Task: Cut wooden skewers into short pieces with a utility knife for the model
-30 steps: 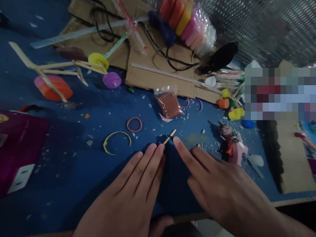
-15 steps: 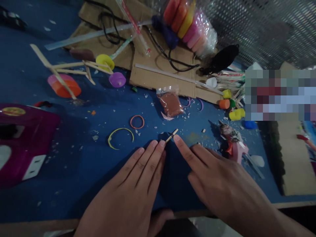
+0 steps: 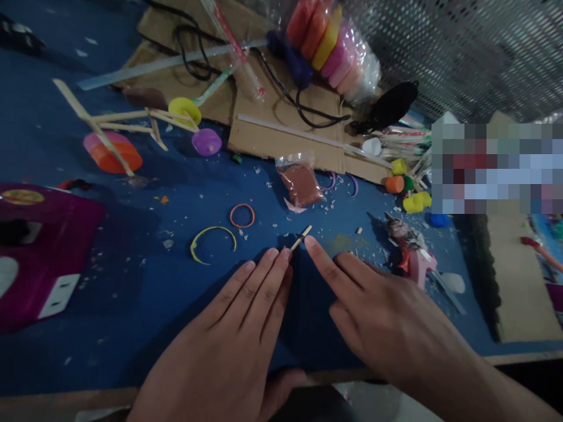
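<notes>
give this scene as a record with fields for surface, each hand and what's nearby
surface: blue tabletop strewn with pale scraps
left hand: flat, fingers at the near end of a thin pale wooden stick
right hand: index finger beside the stick's far end, contact unclear
beyond left hand: thin orange ring, curved yellow strip
beyond right hand: pink gun-shaped tool

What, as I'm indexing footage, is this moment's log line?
left hand: palm down at thin pale wooden stick | right hand: index finger extended beside stick | thin orange ring: on blue tabletop
</notes>
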Demonstrator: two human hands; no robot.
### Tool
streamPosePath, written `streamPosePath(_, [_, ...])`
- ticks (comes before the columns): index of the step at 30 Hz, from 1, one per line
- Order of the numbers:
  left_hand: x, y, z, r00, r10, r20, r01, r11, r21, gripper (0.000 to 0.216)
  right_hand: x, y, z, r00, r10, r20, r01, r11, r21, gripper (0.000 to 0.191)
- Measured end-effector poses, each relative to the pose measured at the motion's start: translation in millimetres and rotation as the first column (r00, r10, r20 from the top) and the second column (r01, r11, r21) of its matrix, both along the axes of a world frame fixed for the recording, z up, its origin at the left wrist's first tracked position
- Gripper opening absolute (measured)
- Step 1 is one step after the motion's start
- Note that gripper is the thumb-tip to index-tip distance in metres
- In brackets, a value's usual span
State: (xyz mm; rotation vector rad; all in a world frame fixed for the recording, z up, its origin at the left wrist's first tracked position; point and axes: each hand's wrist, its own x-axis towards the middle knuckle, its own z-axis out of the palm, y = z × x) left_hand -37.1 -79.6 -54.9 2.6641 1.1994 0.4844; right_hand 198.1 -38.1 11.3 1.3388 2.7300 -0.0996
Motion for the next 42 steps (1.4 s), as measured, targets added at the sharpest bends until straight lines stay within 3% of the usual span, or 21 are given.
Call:
streamPosePath(7, [2.9, 1.8, 4.1, 1.0, 0.006, -0.012, -0.005, 1.0, 0.01, 0.081, -7.5, 7.9, -1.9, 0.999, 0.005, 0.047, -0.01, 0.995, 0.098, 0.067])
streamPosePath(32, [0.4, 0.6, 0.5, 1.0, 0.0, -0.025, 0.0, 1.0, 0.004, 0.086, 15.6, -19.4, 4.3, 0.999, -0.04, 0.0, 0.04, 0.996, -0.082, 0.069])
streamPosePath(42, [0.0, 0.2, 1.3, 0.999, 0.0, -0.042, 0.001, 1.0, 0.016, 0.085, 13.0, -16.2, 3.6, 1.0, -0.027, 0.004, 0.027, 0.996, -0.085, 0.067])
